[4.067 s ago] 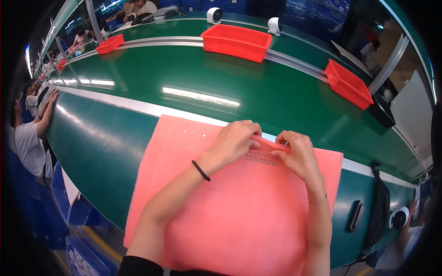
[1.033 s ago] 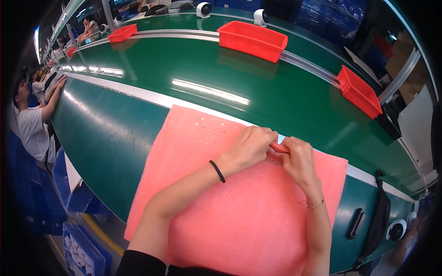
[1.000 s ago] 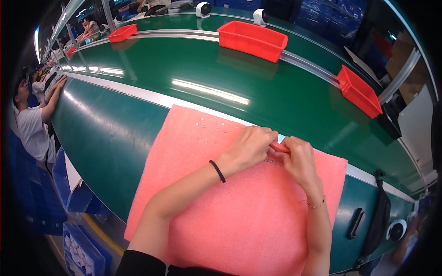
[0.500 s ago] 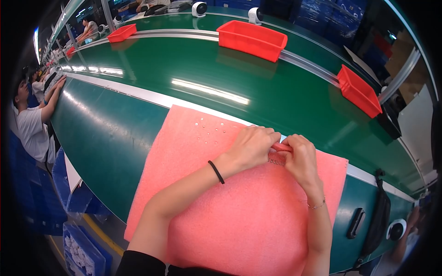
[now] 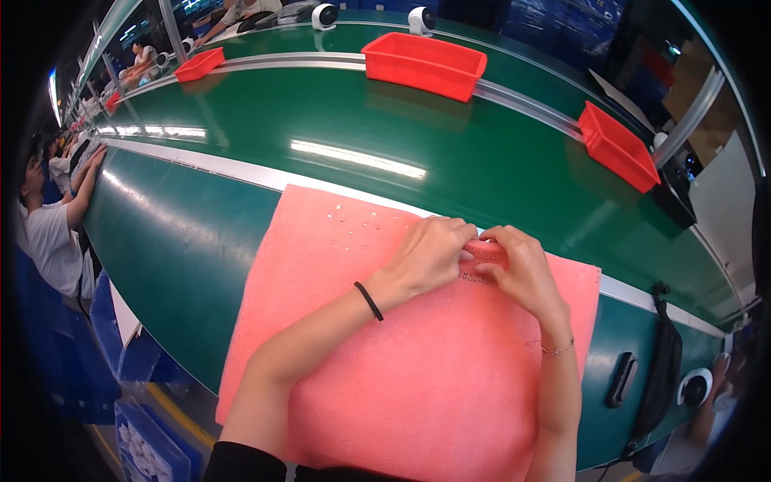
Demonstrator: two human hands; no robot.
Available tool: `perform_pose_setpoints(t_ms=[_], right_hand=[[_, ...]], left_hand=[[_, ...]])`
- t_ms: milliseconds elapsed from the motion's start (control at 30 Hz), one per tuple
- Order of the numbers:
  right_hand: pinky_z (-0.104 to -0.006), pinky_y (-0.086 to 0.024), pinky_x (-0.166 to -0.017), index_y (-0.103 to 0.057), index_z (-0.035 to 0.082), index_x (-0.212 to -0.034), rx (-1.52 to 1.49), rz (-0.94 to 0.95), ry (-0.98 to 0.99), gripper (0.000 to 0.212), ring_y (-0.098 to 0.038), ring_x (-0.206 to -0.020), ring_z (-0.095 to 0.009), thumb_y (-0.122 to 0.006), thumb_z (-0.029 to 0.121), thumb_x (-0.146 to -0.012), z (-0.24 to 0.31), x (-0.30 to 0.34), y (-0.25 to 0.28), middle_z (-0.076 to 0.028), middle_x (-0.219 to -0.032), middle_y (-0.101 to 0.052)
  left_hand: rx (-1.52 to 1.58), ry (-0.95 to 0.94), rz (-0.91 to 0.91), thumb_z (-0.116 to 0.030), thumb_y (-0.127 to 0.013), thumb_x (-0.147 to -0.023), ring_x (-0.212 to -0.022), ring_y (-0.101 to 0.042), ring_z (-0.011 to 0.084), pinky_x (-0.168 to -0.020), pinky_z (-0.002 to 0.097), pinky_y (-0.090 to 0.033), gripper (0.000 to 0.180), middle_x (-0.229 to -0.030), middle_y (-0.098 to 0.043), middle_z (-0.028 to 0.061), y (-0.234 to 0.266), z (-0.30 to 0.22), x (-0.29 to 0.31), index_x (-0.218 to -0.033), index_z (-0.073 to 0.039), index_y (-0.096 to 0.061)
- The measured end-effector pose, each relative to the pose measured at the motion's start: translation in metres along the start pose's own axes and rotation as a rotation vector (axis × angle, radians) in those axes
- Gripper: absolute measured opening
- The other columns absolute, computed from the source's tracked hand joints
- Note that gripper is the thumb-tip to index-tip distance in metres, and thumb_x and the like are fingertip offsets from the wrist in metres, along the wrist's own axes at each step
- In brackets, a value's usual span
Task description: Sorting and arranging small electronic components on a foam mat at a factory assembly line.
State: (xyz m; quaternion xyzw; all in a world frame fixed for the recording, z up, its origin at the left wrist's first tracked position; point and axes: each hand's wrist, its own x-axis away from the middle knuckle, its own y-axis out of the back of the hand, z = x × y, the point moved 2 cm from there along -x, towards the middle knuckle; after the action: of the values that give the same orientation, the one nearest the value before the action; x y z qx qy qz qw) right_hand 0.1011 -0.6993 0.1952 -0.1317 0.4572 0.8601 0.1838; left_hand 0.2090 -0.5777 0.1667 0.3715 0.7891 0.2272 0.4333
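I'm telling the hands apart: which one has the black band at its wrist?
The left hand: its wrist carries the black band, whereas the right hand has a thin bracelet there.

We count one left hand [image 5: 434,253], one right hand [image 5: 528,273], one pink sheet [image 5: 418,377], one black wristband [image 5: 369,300], one thin bracelet [image 5: 558,350], four red trays [image 5: 418,80], one black oblong device [image 5: 621,380] and three clearly visible white cameras [image 5: 324,16]; the studs [image 5: 472,278] are too tiny for us to number.
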Motion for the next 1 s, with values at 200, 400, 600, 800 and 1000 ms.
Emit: perform_pose_setpoints(t_ms=[200, 400, 600, 800, 1000], right_hand=[[-0.0423, -0.043, -0.062, -0.061, -0.004, -0.083, 0.040, 0.091, -0.062, 0.021, -0.057, -0.070, -0.034, -0.073, -0.003, -0.067, -0.001, -0.001, 0.004, -0.018, -0.074, -0.058], [-0.0401, -0.040, -0.059, -0.058, -0.006, -0.073, 0.088, 0.007, -0.105, 0.017, -0.053, -0.064, -0.033, -0.073, -0.005, -0.064, 0.001, 0.001, -0.002, -0.017, -0.068, -0.055], [-0.0416, -0.040, -0.060, -0.058, -0.006, -0.073, 0.164, -0.012, -0.112, 0.017, -0.055, -0.065, -0.034, -0.072, -0.005, -0.063, 0.001, 0.003, -0.007, -0.018, -0.069, -0.056], [-0.0436, -0.042, -0.062, -0.058, -0.006, -0.071, 0.182, 0.030, -0.013, 0.020, -0.057, -0.070, -0.037, -0.075, 0.000, -0.063, 0.001, 0.003, -0.006, -0.020, -0.072, -0.059], [-0.0440, -0.041, -0.060, -0.056, -0.007, -0.069, 0.195, 0.030, -0.093, 0.023, -0.054, -0.067, -0.040, -0.076, -0.001, -0.062, 0.002, 0.002, -0.012, -0.021, -0.071, -0.058]], left_hand=[[0.003, 0.028, 0.046, 0.003, -0.067, -0.070, -0.075, -0.062, 0.0335, -0.062, 0.0420, -0.049, 0.017, -0.079, -0.063, 0.0144, 0.001, 0.004, 0.000, -0.086, -0.001, -0.061], [-0.001, 0.019, 0.147, -0.004, -0.071, -0.071, -0.077, -0.062, 0.0338, -0.065, 0.0426, -0.049, 0.019, -0.081, -0.064, 0.0139, 0.008, 0.007, -0.002, -0.087, -0.001, -0.062], [-0.080, 0.049, 0.231, -0.007, -0.071, -0.072, -0.078, -0.062, 0.0341, -0.067, 0.0432, -0.048, 0.019, -0.081, -0.064, 0.0136, 0.001, 0.010, 0.000, -0.087, -0.001, -0.060], [-0.086, 0.009, 0.137, -0.001, -0.067, -0.072, -0.075, -0.061, 0.0343, -0.071, 0.0441, -0.046, 0.014, -0.076, -0.062, 0.0146, -0.009, 0.006, 0.004, -0.077, 0.000, -0.055], [-0.095, 0.016, 0.132, 0.000, -0.067, -0.070, -0.076, -0.061, 0.0332, -0.071, 0.0426, -0.045, 0.013, -0.076, -0.063, 0.0142, -0.009, 0.006, 0.004, -0.075, -0.001, -0.054]])
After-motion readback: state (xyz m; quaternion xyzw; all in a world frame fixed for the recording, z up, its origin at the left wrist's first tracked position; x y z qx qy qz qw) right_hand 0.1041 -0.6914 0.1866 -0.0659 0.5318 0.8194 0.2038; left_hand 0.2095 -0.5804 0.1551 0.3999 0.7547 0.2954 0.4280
